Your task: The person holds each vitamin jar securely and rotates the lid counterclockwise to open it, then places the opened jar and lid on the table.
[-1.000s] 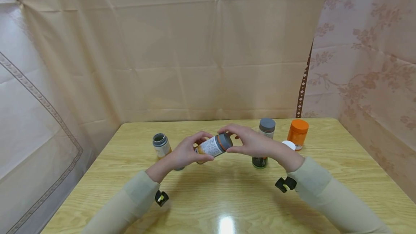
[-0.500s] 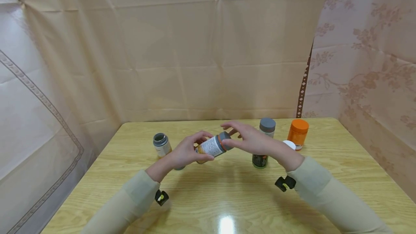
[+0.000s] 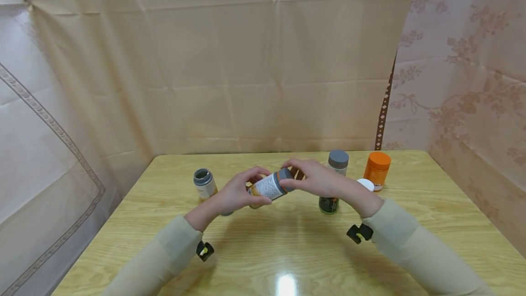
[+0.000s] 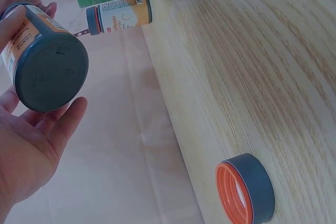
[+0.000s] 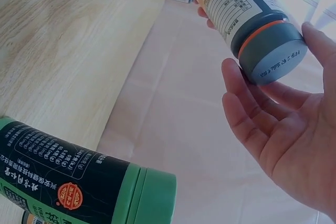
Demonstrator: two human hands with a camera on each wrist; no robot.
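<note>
My left hand (image 3: 240,191) grips the body of a tilted supplement bottle (image 3: 267,187) with a white and orange label. The grey bottle cap (image 3: 284,177), with an orange ring at its edge, sits on the bottle's upper end. Fingers and thumb of my right hand (image 3: 314,177) bend round this cap; the right wrist view shows its printed top (image 5: 283,62). Behind the left hand stands an uncapped bottle (image 3: 205,185) with a dark mouth. A loose cap (image 4: 260,190) with an orange inside lies on the table in the left wrist view.
Right of the hands stand a grey-capped bottle (image 3: 338,161), a green bottle (image 5: 63,177) with a black label, and an orange jar (image 3: 376,170). A white lid (image 3: 365,183) shows behind the right forearm. The wooden table (image 3: 263,250) ends at a beige curtain (image 3: 263,81).
Half a second ago my right fingers were spread and lifted at the cap; now they have bent back round it. The left hand and bottle stay nearly in place.
</note>
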